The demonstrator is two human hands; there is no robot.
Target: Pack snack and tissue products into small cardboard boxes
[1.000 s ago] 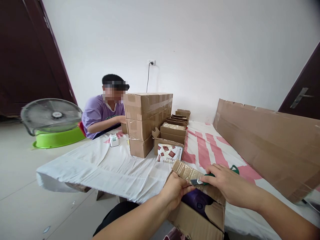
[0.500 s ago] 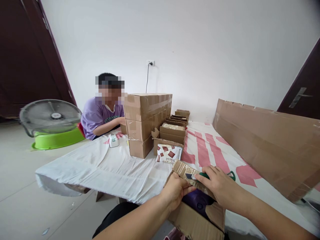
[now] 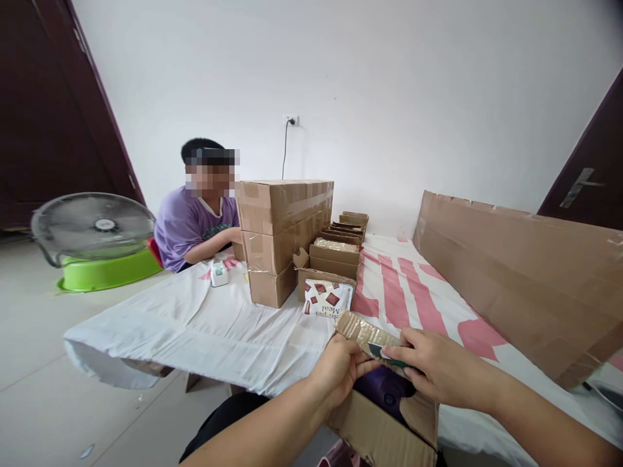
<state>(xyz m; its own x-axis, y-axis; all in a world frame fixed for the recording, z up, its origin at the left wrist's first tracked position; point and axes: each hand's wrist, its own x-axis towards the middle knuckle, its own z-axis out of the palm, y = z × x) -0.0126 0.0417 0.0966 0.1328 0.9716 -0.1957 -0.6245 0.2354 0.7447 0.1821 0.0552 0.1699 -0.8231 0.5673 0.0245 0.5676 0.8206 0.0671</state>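
Note:
An open cardboard box is in front of me at the table's near edge, with a dark purple object inside it. My left hand is closed on the near side of a bumpy, shiny-taped cardboard piece over the box; I cannot tell whether the two are joined. In my right hand is a green-handled utility knife, its dark blade lying against that piece. The hand hides most of the handle. Just beyond the piece, a white packet with brown squares leans on another box.
Taped cardboard boxes stand stacked mid-table, beside a row of open boxes. A long cardboard panel stands along the right. Across the table sits a person in purple; a white device lies nearby. A fan is at left.
The knife blade has shifted a little right and down along the taped cardboard. My right hand has turned, and the handle's green end is now hidden. My left hand stays in place.

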